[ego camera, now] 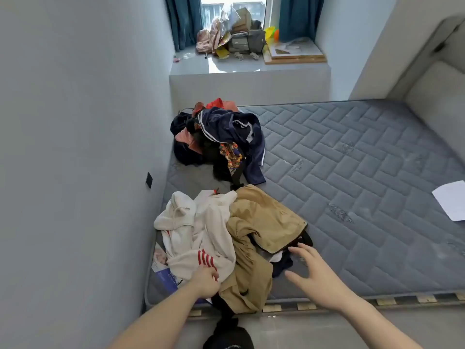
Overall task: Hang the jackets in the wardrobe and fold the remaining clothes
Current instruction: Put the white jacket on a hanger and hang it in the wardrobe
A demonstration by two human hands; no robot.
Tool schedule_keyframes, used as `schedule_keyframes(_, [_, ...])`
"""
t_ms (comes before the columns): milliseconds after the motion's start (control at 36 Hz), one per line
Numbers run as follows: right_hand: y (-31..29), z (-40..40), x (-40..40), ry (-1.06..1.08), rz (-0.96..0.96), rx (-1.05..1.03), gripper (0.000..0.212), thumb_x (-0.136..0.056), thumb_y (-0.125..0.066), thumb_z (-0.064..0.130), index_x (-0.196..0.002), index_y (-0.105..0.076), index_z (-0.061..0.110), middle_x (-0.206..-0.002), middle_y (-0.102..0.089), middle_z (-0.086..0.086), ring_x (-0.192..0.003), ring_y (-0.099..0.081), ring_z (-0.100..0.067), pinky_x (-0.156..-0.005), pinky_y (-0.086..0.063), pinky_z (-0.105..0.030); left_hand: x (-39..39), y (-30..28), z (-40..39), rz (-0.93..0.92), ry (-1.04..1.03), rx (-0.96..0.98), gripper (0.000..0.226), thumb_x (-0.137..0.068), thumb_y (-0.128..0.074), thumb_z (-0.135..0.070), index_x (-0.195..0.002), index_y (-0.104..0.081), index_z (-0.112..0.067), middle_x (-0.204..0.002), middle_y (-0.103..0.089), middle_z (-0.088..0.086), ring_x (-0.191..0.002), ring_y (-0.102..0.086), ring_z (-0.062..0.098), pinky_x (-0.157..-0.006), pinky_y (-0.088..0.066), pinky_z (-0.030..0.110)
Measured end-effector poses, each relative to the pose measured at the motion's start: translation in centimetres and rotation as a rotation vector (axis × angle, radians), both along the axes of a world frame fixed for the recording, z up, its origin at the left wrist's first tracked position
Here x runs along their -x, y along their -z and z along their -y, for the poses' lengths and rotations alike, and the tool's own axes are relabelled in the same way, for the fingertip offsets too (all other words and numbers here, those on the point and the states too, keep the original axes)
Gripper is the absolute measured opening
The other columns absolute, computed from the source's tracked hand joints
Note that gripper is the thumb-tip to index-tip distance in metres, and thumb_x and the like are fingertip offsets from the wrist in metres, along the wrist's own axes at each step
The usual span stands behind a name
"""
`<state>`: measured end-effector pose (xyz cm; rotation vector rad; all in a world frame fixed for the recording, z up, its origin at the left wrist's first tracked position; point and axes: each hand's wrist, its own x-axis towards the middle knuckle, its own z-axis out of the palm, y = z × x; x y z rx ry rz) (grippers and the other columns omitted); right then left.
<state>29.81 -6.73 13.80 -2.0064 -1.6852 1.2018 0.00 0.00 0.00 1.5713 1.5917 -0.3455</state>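
A white hooded top with red stripes (198,230) lies crumpled at the near left corner of the grey mattress (352,167). My left hand (205,282) is closed on its lower edge. Beside it lies a tan jacket (261,222), partly draped over the bed's near edge. My right hand (314,273) hovers open just right of the tan jacket, fingers spread, near a dark garment (283,264) under the jacket's hem. Farther back sits a heap of dark clothes with a navy white-striped jacket (234,132) on top.
A grey wall runs along the left of the bed. A white sheet of paper (450,200) lies at the mattress's right edge. The window ledge (251,69) behind holds bags and boards. A black item (227,333) sits on the floor by my feet.
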Motion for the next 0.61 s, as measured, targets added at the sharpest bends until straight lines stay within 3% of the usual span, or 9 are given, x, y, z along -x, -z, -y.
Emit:
schedule_keyframes(111, [1.7,-1.6,1.1,0.041,0.011,0.053,0.062,-0.094,-0.063,0.045,-0.150,-0.038,0.036,-0.159,-0.022,0.016,-0.136,-0.028,0.003,-0.105,-0.025,-0.017,-0.3,2.8,-1.7,-0.115,0.072,0.116,0.049,-0.095,-0.053,-0.035,-0.142,-0.055,-0.026,-0.154,-0.038,0.007,-0.140,-0.036,0.027,-0.118,-0.028,0.029])
schedule_keyframes(222, [3.8,-2.8,2.2,0.128,-0.011,0.068,0.058,-0.094,-0.064,0.045,-0.146,-0.039,0.040,-0.144,-0.026,0.026,-0.127,-0.027,0.010,-0.103,-0.024,-0.016,-1.5,5.8,-4.3,-0.157,0.186,0.157,0.055,-0.096,-0.050,-0.035,-0.150,-0.045,-0.030,-0.166,-0.007,0.014,-0.153,-0.014,0.035,-0.125,-0.017,0.038])
schedule_keyframes(278, [4.9,-3.2,2.7,0.168,-0.023,0.079,0.055,-0.094,-0.065,0.042,-0.143,-0.040,0.041,-0.144,-0.027,0.026,-0.128,-0.026,0.010,-0.105,-0.024,-0.017,-1.7,7.6,-5.4,-0.185,0.232,0.186,0.057,-0.095,-0.049,-0.033,-0.151,-0.044,-0.033,-0.168,0.007,0.015,-0.155,0.002,0.036,-0.126,-0.009,0.043])
schedule_keyframes(361, [6.5,-3.4,3.6,0.213,-0.029,0.104,0.053,-0.094,-0.066,0.040,-0.141,-0.041,0.042,-0.142,-0.028,0.025,-0.129,-0.029,0.008,-0.105,-0.026,-0.018,-1.9,9.7,-6.7,-0.185,0.305,0.203,0.054,-0.094,-0.048,-0.033,-0.147,-0.049,-0.036,-0.168,0.015,0.011,-0.155,0.010,0.035,-0.126,-0.006,0.044])
schedule_keyframes(444, [7.7,-3.0,4.4,0.279,-0.058,0.120,0.050,-0.093,-0.068,0.036,-0.136,-0.044,0.044,-0.142,-0.030,0.022,-0.130,-0.034,0.003,-0.103,-0.034,-0.019,-2.1,11.6,-7.5,-0.225,0.372,0.221,0.054,-0.094,-0.045,-0.033,-0.148,-0.049,-0.036,-0.169,0.014,0.007,-0.154,0.014,0.036,-0.125,0.002,0.051])
schedule_keyframes(528, [8.5,-2.3,5.3,0.329,-0.076,0.147,0.046,-0.092,-0.071,0.032,-0.128,-0.045,0.048,-0.140,-0.033,0.020,-0.130,-0.036,0.001,-0.109,-0.039,-0.029,-2.2,12.5,-7.9,-0.251,0.387,0.240,0.071,-0.092,-0.042,-0.032,-0.161,-0.023,-0.024,-0.170,0.001,0.008,-0.155,0.009,0.037,-0.124,0.003,0.055])
schedule_keyframes(556, [8.6,-2.1,5.6,0.343,-0.078,0.160,0.046,-0.092,-0.071,0.030,-0.126,-0.046,0.047,-0.140,-0.034,0.018,-0.129,-0.037,-0.001,-0.110,-0.039,-0.032,-2.3,12.2,-8.0,-0.240,0.370,0.231,0.073,-0.091,-0.044,-0.032,-0.160,-0.025,-0.021,-0.168,-0.011,0.009,-0.155,0.000,0.036,-0.124,-0.002,0.052])
schedule_keyframes(611, [8.6,-1.7,6.1,0.359,-0.078,0.186,0.045,-0.092,-0.071,0.028,-0.127,-0.047,0.044,-0.140,-0.035,0.015,-0.129,-0.039,-0.005,-0.112,-0.038,-0.034,-2.1,11.4,-8.2,-0.162,0.289,0.191,0.059,-0.088,-0.050,-0.031,-0.146,-0.049,-0.021,-0.155,-0.041,0.005,-0.147,-0.027,0.029,-0.122,-0.017,0.039])
